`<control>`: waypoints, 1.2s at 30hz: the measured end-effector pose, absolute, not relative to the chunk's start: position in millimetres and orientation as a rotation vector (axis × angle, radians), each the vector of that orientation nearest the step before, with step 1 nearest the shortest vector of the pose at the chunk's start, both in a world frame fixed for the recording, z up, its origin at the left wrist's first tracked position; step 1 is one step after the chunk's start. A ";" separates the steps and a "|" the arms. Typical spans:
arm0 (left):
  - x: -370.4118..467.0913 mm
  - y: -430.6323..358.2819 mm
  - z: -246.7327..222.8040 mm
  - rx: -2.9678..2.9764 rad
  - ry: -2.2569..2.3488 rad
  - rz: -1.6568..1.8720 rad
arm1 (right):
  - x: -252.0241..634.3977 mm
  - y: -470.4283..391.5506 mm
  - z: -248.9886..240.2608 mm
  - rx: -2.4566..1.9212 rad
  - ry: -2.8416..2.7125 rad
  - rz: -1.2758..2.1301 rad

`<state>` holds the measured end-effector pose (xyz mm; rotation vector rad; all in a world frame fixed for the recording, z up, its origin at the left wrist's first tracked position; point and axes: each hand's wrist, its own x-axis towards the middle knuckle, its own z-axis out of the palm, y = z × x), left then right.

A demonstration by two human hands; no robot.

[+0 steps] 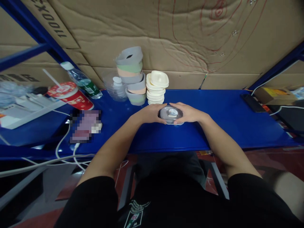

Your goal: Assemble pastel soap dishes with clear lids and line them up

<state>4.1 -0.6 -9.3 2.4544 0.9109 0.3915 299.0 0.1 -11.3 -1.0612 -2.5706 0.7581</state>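
Observation:
A small rounded container with a clear greyish lid (168, 117) is between my two hands, low over the blue table, with a pale spot at its top. My left hand (152, 113) wraps its left side, thumb toward the near edge. On the opposite side my right hand (188, 113) grips it the same way. Just behind stands a stack of cream-coloured square dishes or lids (156, 90), the top one askew. To its left rises a leaning stack of grey, green and peach bowls (130, 68), beside clear plastic covers (116, 88).
On the left are a red paper cup with a straw (79, 98), a water bottle (86, 84), a blurred-out phone-like item (86, 125) and white cables (65, 134). A cardboard wall (118, 28) backs the blue table (228, 117). A cardboard box (275, 95) sits far right.

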 end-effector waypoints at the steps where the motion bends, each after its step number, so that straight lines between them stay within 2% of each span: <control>1: 5.2 0.3 -12.2 2.470 0.966 0.389 | 301.7 1.4 -11.3 -1.067 -2.568 0.771; 13: 23.1 -9.1 -13.8 2.571 1.226 0.171 | 347.0 24.2 -6.8 -1.332 -2.556 0.766; 16: 21.4 -10.1 -13.4 2.586 1.213 0.151 | 375.0 30.2 -2.1 -1.699 -2.406 0.548; 18: 20.8 -10.3 -13.8 2.601 1.206 0.136 | 389.8 33.1 0.0 -1.957 -2.211 0.282; 22: 22.2 -10.7 -14.8 2.644 1.225 0.179 | 397.5 36.5 -1.9 -2.007 -2.002 -0.087; 30: 19.7 -2.2 -14.1 2.542 1.517 0.783 | 350.0 31.0 -17.2 -1.787 -2.277 -0.033; 36: -3.3 11.8 -6.4 2.392 1.638 1.340 | 307.1 20.7 -30.7 -1.428 -2.436 0.070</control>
